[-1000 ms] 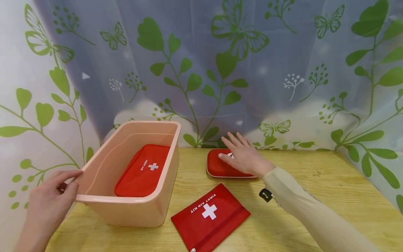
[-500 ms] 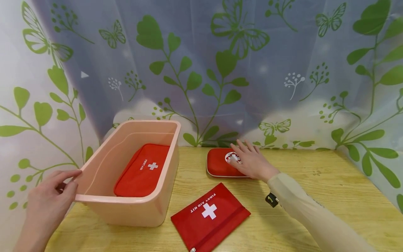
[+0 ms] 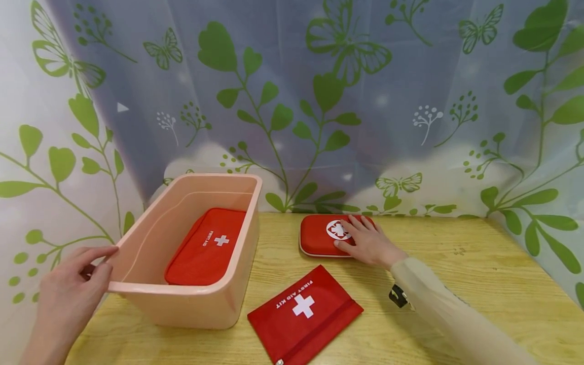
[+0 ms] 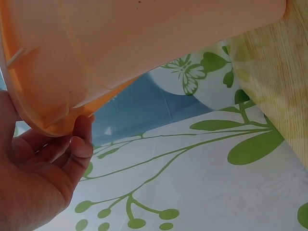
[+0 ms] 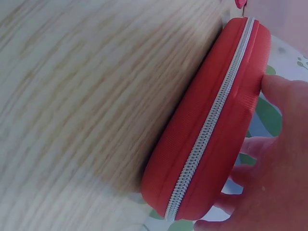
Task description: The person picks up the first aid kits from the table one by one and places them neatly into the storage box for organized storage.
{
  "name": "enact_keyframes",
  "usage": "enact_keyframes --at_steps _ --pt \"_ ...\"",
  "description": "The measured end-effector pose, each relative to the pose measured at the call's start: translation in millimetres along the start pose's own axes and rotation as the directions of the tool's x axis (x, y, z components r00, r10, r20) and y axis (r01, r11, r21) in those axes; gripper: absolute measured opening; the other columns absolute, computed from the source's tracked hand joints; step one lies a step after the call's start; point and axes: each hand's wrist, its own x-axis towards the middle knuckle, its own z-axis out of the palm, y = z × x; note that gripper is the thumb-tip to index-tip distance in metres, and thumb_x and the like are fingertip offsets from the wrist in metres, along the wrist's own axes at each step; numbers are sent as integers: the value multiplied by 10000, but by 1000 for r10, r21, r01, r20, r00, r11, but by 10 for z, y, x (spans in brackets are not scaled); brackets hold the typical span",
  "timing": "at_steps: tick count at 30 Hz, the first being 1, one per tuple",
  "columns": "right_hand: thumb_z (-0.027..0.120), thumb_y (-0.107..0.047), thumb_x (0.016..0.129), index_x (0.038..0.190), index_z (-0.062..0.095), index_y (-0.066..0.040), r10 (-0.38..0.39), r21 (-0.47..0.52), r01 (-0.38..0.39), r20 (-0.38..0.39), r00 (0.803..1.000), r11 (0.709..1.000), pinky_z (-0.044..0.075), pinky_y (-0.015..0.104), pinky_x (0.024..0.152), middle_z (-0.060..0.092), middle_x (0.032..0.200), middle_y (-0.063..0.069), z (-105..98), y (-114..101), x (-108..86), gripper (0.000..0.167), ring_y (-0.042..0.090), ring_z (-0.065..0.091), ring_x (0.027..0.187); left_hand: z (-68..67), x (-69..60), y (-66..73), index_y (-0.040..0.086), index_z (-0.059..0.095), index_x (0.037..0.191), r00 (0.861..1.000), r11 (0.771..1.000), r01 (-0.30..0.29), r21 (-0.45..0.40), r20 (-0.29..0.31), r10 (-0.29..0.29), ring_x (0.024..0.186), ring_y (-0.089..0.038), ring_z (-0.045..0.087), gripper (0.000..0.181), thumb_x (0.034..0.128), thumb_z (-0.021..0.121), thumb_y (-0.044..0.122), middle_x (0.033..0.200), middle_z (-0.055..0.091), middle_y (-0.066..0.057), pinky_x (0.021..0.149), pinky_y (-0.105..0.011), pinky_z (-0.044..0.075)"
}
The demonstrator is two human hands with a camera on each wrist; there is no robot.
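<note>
Right hand: we have slid it toward the right end of the hard red zipped case with rounded corners; the round white emblem, partly covered half a second ago, now shows more fully.
Right fingers: unclenched and spread over the lid, thumb touching near its front edge; such a span probably lets us reach across the lid's depth.
Hard case: at the back of the pale wooden table, near the patterned curtain, its silver zip closed along the side we see.
Left hand: pinching the near left corner rim of the deep peach plastic tub as before, probably to steady it.
Soft red fabric pouch: inside the upright tub, emblem upward, unmoved; whether it leans on the right wall, we cannot tell.
Flat red rectangular pouch with a white cross: aslant on the table, nearer us than the case, untouched, where it lay earlier.
</note>
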Motion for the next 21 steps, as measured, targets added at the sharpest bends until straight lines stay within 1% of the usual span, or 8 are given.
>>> enact_keyframes --at_steps 7,12,13,15,19,21 --pt "487 -543 971 1520 363 -73 -12 -14 12 -6 1000 1000 140 636 1112 219 1577 225 19 31 -11 733 494 160 1422 4 -8 2 50 760 994 1000 1000 -2 -5 -6 2 619 82 460 181 858 641 41 862 539 242 550 -91 364" --pt "494 -555 961 1512 382 -78 -18 -54 17 -16 1000 998 205 633 1096 255 1563 228 35 58 -23 737 490 209 1408 6 -12 -5 47 757 1001 1000 1000 -6 -7 2 6 623 76 456 181 855 649 44 854 602 82 552 -95 362" --pt "497 -558 958 1510 388 -83 -14 -67 12 -20 1000 998 221 638 1088 265 1560 225 32 54 -32 736 485 222 1405 5 -11 -5 46 756 1002 1000 1000 -8 -7 3 8 623 77 456 182 855 649 45 854 604 68 552 -96 362" --pt "505 -560 952 1506 400 -92 -5 -89 3 -28 1000 996 252 656 1061 285 1553 219 22 43 -49 734 483 247 1392 3 -9 -2 44 756 1001 1000 1000 -13 -8 1 13 622 86 457 179 857 649 45 856 596 113 552 -94 362" --pt "529 -572 935 1498 420 -103 8 -126 -13 -41 999 992 300 662 1017 322 1536 210 8 19 -86 741 466 299 1358 7 -7 3 44 760 989 1000 1000 -17 -13 -13 17 619 104 458 174 852 653 38 863 532 270 555 -85 361" --pt "544 -580 925 1491 432 -102 8 -147 -15 -47 999 989 316 654 1005 347 1520 210 7 6 -105 749 457 327 1336 7 -9 2 42 760 990 1000 1000 -15 -10 -15 14 619 109 458 175 853 652 39 875 519 292 554 -82 362"
